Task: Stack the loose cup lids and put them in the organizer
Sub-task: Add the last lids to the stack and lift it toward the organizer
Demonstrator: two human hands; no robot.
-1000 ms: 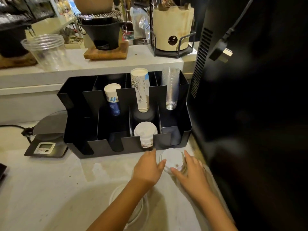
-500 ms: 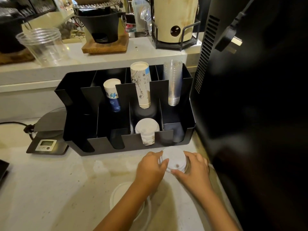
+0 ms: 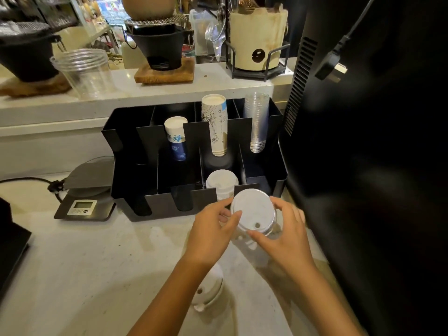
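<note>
Both hands hold a lid stack (image 3: pixel 253 214) just in front of the organizer (image 3: pixel 155 202), near its front right corner. Left hand (image 3: pixel 211 234) pinches the stack's left rim with thumb and fingers; right hand (image 3: pixel 286 236) cups the right side, thumb under the near edge. Two-sided grip likely keeps the lids aligned so the stack doesn't splay. Stack appears raised off the counter (image 3: pixel 97 275), tilted slightly toward the camera. More white lids (image 3: pixel 221 180) already sit in the organizer's front slot right behind the stack, probably the target. One loose lid (image 3: pixel 208 289) lies on the counter well in front of the organizer, below the left forearm, not yet stacked.
</note>
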